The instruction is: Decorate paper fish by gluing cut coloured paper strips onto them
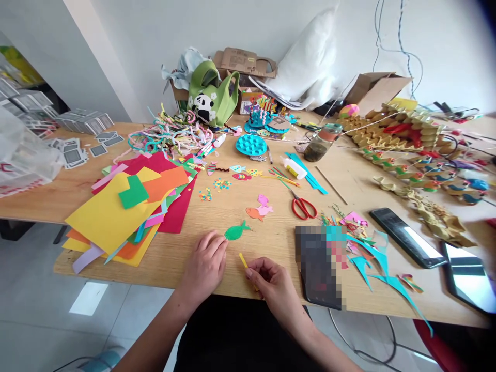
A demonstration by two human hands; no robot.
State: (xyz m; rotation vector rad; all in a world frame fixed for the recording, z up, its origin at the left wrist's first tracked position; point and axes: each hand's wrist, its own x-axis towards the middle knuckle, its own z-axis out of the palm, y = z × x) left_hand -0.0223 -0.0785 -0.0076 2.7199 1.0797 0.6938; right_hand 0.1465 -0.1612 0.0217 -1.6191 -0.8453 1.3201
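A green paper fish (pixel 234 233) lies on the wooden table (pixel 217 206), its tail pointing to the right. My left hand (pixel 207 258) rests flat beside it, fingertips at the fish's left end. A thin yellow paper strip (pixel 243 260) is pinched between the thumb and fingers of my right hand (pixel 269 279), near the table's front edge. Beyond the green fish lie an orange fish (pixel 254 214) and pink fish cutouts (pixel 263 200). Red-handled scissors (pixel 304 207) lie to the right of these.
Coloured paper sheets (pixel 112 206) are piled at the left. Phones (pixel 406 237) and blue paper scraps (pixel 362 266) lie at the right. Farther back are a glue bottle (pixel 294 168), a glass jar (pixel 323 143), a blue plate (pixel 251 145) and a green panda bag (pixel 213 98).
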